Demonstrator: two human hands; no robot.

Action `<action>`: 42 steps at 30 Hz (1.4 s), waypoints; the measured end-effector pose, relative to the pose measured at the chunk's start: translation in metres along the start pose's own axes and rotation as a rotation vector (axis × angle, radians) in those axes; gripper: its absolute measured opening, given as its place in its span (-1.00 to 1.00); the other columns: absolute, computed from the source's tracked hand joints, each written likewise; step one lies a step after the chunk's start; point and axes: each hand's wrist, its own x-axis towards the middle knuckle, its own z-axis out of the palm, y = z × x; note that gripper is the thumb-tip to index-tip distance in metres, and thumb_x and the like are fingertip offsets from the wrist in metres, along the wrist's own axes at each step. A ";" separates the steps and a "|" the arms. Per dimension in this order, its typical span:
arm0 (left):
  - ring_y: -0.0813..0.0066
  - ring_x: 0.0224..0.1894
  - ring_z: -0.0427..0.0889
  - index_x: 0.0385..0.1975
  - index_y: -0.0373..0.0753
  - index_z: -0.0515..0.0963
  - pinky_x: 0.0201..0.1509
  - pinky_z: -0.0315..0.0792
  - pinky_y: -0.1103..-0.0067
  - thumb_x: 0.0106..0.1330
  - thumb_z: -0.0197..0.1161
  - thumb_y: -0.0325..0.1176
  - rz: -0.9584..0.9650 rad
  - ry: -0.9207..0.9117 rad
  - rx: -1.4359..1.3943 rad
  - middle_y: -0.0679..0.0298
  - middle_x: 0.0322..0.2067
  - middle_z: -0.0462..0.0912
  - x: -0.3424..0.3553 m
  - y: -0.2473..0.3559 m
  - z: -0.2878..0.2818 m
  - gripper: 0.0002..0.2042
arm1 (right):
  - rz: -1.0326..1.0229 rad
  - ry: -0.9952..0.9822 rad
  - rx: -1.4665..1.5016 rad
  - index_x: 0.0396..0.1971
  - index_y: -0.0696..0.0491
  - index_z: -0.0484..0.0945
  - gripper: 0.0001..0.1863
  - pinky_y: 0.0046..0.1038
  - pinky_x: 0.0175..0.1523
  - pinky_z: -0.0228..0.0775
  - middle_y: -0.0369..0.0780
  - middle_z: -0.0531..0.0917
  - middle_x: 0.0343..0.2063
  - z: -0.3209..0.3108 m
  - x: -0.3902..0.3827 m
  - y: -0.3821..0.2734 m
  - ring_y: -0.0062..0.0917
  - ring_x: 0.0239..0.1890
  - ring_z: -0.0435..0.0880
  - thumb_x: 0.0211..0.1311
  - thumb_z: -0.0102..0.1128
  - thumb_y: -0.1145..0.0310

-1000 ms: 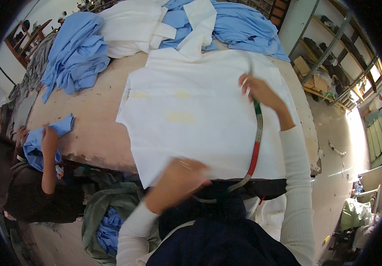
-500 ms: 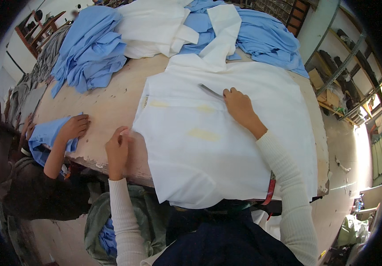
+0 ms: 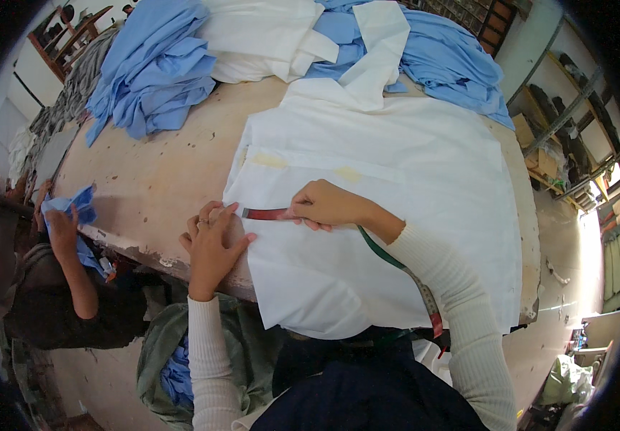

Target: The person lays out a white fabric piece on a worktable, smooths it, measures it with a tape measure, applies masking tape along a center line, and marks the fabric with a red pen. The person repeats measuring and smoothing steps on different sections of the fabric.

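Note:
A white garment [image 3: 367, 266] lies spread flat on the table in front of me, with pale yellow patches [image 3: 269, 160] on its upper left part. My right hand [image 3: 328, 204] is closed on a red and green tape measure [image 3: 263, 214]. The tape's metal-tipped end lies on the cloth, pointing left to the garment's edge. From under my right wrist the rest of the tape trails down to the table's front edge. My left hand [image 3: 213, 241] has its fingers apart, fingertips at the garment's left edge close to the tape's tip.
Heaps of blue cloth [image 3: 152, 68] and more white cloth [image 3: 259, 36] lie along the table's far side. At the left, another person [image 3: 58, 294] handles a blue piece [image 3: 72, 208]. A green sack [image 3: 159, 359] with blue cloth stands below the front edge. Shelves [image 3: 568, 115] stand at the right.
My right hand has come down and left across the garment, and the tape's red end now lies on the cloth. My left hand has moved right to the garment's edge, its fingers spreading.

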 end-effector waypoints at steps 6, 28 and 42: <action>0.19 0.05 0.26 -0.27 -0.08 0.58 0.05 0.05 0.20 0.06 0.27 -0.17 -0.164 0.178 -0.206 0.27 0.02 0.39 0.001 -0.013 0.009 -0.75 | 0.072 -0.014 -0.018 -0.64 0.21 0.51 -0.73 -0.56 -0.69 0.21 -0.26 0.46 -0.82 0.001 -0.002 -0.002 -0.65 -0.83 0.36 0.04 -0.01 0.31; 0.10 -0.02 0.33 -0.60 -0.17 0.51 -0.11 0.21 0.09 0.00 0.36 -0.17 -0.210 0.041 -0.107 0.23 -0.21 0.46 0.023 -0.020 0.047 -0.76 | 0.116 1.040 -0.069 -0.01 0.06 0.32 -0.47 -0.67 -0.27 0.32 -0.32 0.41 -0.26 -0.051 -0.360 0.022 -0.71 -0.31 0.42 -0.11 0.13 0.53; 0.37 -0.37 0.47 -0.58 -0.31 0.48 -0.20 0.35 0.47 0.07 0.35 -0.19 -0.054 0.006 -0.189 0.18 -0.43 0.50 0.031 -0.043 0.034 -0.70 | 0.336 1.305 0.183 -0.33 0.10 0.48 -0.82 -0.71 -0.53 0.16 -0.37 0.47 -0.64 -0.105 -0.452 0.172 -0.75 -0.64 0.36 0.03 0.21 0.44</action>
